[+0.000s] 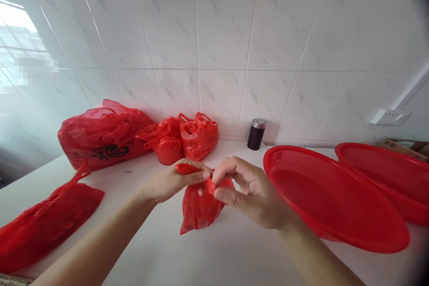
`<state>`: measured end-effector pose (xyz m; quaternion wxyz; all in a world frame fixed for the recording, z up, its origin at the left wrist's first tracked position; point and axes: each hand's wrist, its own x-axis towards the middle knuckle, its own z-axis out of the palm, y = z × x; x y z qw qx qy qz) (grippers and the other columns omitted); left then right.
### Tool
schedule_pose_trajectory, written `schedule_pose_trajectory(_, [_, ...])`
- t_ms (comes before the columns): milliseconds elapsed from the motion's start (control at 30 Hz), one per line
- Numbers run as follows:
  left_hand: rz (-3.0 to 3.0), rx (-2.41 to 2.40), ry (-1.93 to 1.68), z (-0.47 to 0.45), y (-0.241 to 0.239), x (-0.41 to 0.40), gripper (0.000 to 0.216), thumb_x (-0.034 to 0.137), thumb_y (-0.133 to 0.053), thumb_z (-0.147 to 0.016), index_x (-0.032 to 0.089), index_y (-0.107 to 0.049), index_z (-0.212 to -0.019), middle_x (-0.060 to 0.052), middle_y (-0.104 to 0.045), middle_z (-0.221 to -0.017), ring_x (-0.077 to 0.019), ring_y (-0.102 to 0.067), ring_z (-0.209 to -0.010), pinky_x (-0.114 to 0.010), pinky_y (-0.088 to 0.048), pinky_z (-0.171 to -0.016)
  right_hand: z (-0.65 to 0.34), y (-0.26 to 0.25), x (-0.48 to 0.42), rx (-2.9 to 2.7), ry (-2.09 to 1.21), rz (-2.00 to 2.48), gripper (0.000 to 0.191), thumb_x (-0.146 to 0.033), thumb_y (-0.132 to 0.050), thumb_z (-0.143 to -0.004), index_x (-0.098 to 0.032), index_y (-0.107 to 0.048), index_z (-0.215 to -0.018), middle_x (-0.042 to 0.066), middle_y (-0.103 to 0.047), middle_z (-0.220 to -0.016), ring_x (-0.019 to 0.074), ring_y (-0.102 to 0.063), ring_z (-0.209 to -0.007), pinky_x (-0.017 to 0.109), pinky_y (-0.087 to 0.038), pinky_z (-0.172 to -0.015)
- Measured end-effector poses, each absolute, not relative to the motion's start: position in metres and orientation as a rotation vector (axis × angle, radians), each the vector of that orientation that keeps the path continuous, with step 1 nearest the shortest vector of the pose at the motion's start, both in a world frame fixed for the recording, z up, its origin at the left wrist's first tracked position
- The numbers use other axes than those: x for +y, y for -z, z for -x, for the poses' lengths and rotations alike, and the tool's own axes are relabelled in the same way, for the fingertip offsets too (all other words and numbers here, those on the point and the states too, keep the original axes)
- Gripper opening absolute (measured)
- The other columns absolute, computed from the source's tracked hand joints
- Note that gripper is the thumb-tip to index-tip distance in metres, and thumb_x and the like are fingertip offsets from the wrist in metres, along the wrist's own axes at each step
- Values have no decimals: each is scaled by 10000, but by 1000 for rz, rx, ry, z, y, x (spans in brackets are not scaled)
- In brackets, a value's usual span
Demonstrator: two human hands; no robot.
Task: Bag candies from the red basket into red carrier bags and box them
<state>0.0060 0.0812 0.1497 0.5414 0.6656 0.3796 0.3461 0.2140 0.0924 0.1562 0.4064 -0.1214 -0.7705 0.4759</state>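
Note:
A red plastic bag (200, 210) is between my hands at the middle of the white table (161, 250), its lower part hanging below my fingers. My left hand (179, 181) pinches the gathered neck, with a red handle loop lying over the back of the thumb side. From the right, the thumb and forefinger of my right hand (244, 190) close on a twisted bit of the same bag's top. What the bag contains is hidden by the red plastic.
Two tied red bags (199, 136) and a large red bag (107, 138) with black print stand along the tiled wall. Another red bag (56, 219) lies at left. A dark tumbler (256, 135) stands behind my right hand. Red baskets (335, 201) occupy the right.

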Motion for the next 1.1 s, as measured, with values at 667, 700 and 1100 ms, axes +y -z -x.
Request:
schedule_pose_trajectory(667, [-2677,1564,-1063,-5,-98,84,396,23,-394,-818,224,-544,-1126,-75,-630,-1159,-177,-637,-971,-258,-496,-769,-179,-82,137,-1852,-1471,543,345,-205,-511,-874,-244,-601,-1205,33,-663,-1117,182,-598,-1070,347,-464,-941])
schedule_pose_trajectory(700, [-2641,1558,-1075,-3,-99,84,422,24,-393,-820,225,-538,-1162,-78,-631,-1170,-181,-634,-1000,-264,-499,-790,-178,-81,135,-1867,-1287,596,392,-183,-494,-874,-267,-571,-1249,27,-634,-1198,180,-569,-1128,355,-449,-974])
schedule_pose_trajectory(1100, [-2386,1739,-1102,6,-94,86,381,320,-381,-958,200,-597,-1248,-101,-721,-1078,-224,-687,-952,-340,-548,-825,-169,-50,145,-2122,-1,877,757,3,-319,-841,-269,-135,-1524,-14,-367,-1501,253,-240,-1412,490,-325,-1095])
